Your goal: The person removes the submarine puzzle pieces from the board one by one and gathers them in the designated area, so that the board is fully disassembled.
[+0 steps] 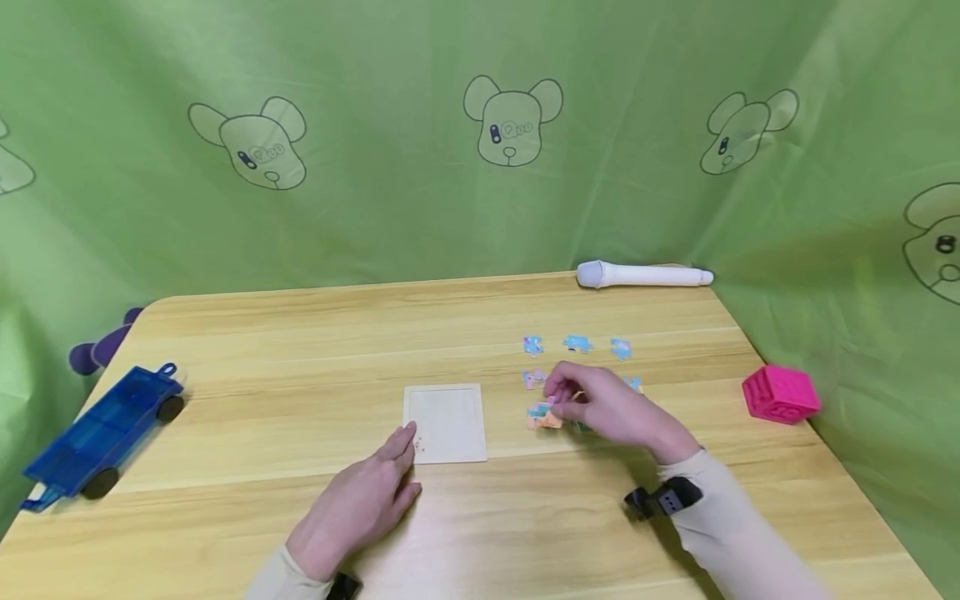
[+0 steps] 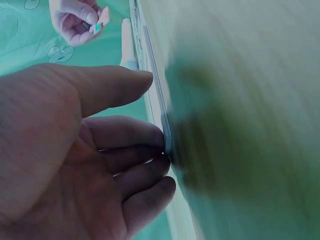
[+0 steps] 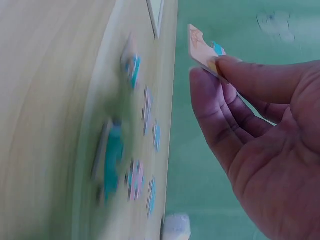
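Observation:
A shallow wooden puzzle tray (image 1: 447, 423) lies flat on the table, with small reddish marks at its lower left corner. My left hand (image 1: 365, 504) rests at that corner, fingertips on the tray's left edge and thumb apart from it. In the right wrist view, my right hand (image 3: 265, 115) pinches a jigsaw piece (image 3: 201, 50), peach with a bit of blue, between thumb and index finger, raised above the table. In the head view the right hand (image 1: 607, 404) is over the loose pieces and hides some of them. A peach and teal piece (image 1: 542, 416) lies just below its fingertips.
Blue jigsaw pieces (image 1: 577, 343) form a row behind the right hand, with a pink one (image 1: 533, 380) nearer. A white toy microphone (image 1: 645, 275) lies at the back edge. A pink block (image 1: 781, 394) sits at right, a blue toy wagon (image 1: 105, 433) at left.

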`<action>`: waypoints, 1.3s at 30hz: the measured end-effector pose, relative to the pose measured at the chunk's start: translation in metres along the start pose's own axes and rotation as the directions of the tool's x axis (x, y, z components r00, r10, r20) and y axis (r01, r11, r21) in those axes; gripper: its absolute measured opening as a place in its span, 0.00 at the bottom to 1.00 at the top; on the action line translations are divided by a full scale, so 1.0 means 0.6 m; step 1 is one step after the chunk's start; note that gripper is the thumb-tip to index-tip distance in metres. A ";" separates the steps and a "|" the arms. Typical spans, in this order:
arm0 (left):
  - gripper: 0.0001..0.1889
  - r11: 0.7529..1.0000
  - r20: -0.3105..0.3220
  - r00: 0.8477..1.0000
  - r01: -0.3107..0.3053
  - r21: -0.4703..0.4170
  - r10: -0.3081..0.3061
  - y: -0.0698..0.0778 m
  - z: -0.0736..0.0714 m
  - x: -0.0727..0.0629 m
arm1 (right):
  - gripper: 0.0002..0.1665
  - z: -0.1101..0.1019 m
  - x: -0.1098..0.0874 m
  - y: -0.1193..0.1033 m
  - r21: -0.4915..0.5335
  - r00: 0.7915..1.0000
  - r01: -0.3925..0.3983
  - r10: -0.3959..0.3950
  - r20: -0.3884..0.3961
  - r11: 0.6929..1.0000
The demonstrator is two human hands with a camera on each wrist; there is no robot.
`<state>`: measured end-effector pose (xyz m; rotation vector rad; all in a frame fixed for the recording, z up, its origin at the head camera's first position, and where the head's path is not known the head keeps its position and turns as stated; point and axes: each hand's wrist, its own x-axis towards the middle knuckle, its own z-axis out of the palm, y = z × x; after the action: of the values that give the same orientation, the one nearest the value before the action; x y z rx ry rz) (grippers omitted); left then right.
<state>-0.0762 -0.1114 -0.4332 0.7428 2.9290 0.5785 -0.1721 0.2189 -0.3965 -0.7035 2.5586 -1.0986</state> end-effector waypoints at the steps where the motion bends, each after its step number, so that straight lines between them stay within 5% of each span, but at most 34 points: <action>1: 0.27 1.000 -0.002 1.000 0.001 -0.003 -0.001 0.000 0.000 0.000 | 0.07 -0.007 -0.006 0.006 0.007 1.000 -0.006 0.006 -0.004 1.000; 17: 0.28 0.999 -0.001 0.999 -0.038 0.019 0.038 -0.008 0.002 0.001 | 0.04 -0.075 -0.083 0.108 0.036 0.993 -0.120 0.120 -0.007 0.992; 39: 0.28 1.000 0.037 0.999 0.018 -0.011 -0.018 -0.020 -0.009 0.003 | 0.06 -0.073 -0.082 0.136 -0.110 0.977 -0.214 0.213 -0.021 0.971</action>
<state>-0.0841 -0.1222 -0.4327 0.7173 2.8935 0.5729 -0.1759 0.3201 -0.4242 -0.4349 2.6458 -0.8970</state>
